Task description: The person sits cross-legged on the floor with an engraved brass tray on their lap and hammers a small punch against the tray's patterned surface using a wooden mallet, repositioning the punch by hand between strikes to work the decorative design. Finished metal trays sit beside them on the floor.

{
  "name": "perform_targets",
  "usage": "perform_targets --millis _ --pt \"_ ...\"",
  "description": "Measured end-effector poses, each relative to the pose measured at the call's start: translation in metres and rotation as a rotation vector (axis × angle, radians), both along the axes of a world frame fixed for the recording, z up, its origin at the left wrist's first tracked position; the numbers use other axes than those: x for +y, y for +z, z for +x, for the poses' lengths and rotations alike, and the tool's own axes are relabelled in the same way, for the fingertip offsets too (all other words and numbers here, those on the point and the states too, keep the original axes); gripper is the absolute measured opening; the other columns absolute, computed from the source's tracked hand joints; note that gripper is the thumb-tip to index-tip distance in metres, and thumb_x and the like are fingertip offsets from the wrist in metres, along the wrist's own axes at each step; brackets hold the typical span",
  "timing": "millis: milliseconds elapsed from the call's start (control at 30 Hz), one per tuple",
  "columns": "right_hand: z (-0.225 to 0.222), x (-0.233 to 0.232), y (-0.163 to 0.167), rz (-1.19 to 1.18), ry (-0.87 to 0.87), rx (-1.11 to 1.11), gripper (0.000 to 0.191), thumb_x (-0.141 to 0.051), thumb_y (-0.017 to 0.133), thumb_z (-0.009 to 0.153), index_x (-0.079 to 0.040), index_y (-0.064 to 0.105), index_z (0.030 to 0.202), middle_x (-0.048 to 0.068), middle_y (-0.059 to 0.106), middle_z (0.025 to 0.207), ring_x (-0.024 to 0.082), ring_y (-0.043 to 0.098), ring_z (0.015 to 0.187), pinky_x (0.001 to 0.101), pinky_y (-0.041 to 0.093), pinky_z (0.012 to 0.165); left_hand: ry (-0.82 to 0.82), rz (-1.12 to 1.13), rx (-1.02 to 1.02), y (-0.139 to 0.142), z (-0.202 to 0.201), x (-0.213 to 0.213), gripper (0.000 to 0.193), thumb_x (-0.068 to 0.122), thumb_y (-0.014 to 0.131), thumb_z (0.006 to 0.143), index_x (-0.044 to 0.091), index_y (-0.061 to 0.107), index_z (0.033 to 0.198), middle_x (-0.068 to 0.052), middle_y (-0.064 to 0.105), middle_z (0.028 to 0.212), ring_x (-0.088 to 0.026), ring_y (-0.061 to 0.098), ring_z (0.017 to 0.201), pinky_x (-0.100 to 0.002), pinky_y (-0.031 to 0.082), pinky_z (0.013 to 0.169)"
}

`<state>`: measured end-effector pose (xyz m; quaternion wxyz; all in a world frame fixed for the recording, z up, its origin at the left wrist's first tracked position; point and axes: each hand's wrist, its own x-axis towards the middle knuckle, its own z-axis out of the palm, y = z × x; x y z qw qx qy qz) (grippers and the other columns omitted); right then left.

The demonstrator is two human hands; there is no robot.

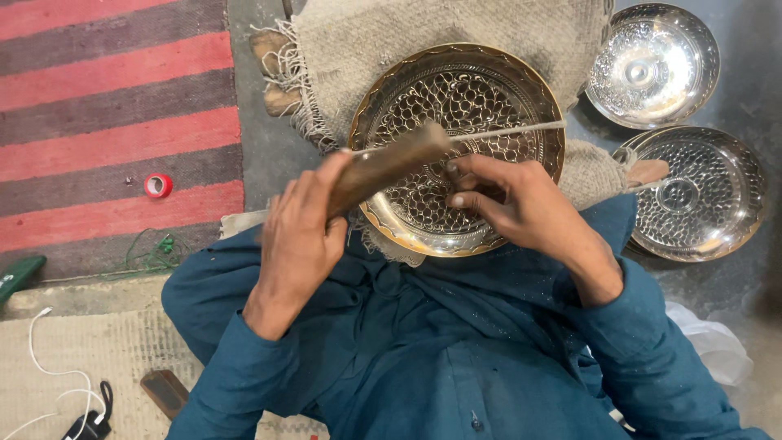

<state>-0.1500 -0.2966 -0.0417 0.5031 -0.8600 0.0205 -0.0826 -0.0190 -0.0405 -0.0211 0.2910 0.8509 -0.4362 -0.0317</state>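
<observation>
Tool tip under right hand (pixel 509 200) hidden by fingers; lower rim of brass plate (pixel 458 147) covered by both hands. Left hand (pixel 297 236) closed round wooden mallet (pixel 387 163), head raised over plate centre. Right fingers pinched shut on something unseen, pressed to plate. Plate on burlap cloth (pixel 366 41), lap-supported, directly beneath both grips.

Left hand (pixel 297 236) hides lower end of wooden tool (pixel 383 165); green object (pixel 16 275) cut off at left edge.
</observation>
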Motion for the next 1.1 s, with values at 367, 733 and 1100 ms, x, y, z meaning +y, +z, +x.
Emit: perform_targets --millis 367,733,1100 --pt "0.002 -0.003 0.003 -0.015 0.020 0.088 0.036 -0.009 0.071 0.092 -0.001 0.064 0.127 0.015 0.079 0.099 0.020 0.077 0.085 0.0334 0.058 0.072 0.006 0.104 -0.155 -0.001 0.001 0.002 0.082 -0.001 0.069 0.077 0.017 0.044 0.153 -0.011 0.060 0.107 -0.034 0.060 0.100 -0.049 0.044 0.088" --pt "-0.001 -0.003 0.001 0.075 0.049 0.062 0.030 -0.006 0.066 0.096 0.000 0.061 0.125 0.013 0.079 0.101 0.019 0.079 0.101 0.0318 0.062 0.084 0.053 0.130 -0.095 0.003 -0.007 0.002 0.081 -0.001 0.070 0.077 0.020 0.047 0.151 -0.013 0.058 0.107 -0.037 0.061 0.098 -0.051 0.048 0.090" --pt "0.005 -0.011 -0.001 0.035 0.104 0.083 0.032 -0.008 0.066 0.097 0.001 0.059 0.126 0.011 0.080 0.104 0.020 0.080 0.099 0.0309 0.062 0.080 0.104 -0.135 0.315 -0.010 -0.027 -0.001 0.078 -0.005 0.062 0.081 0.014 0.038 0.153 -0.023 0.063 0.140 -0.043 0.061 0.131 -0.045 0.053 0.101"
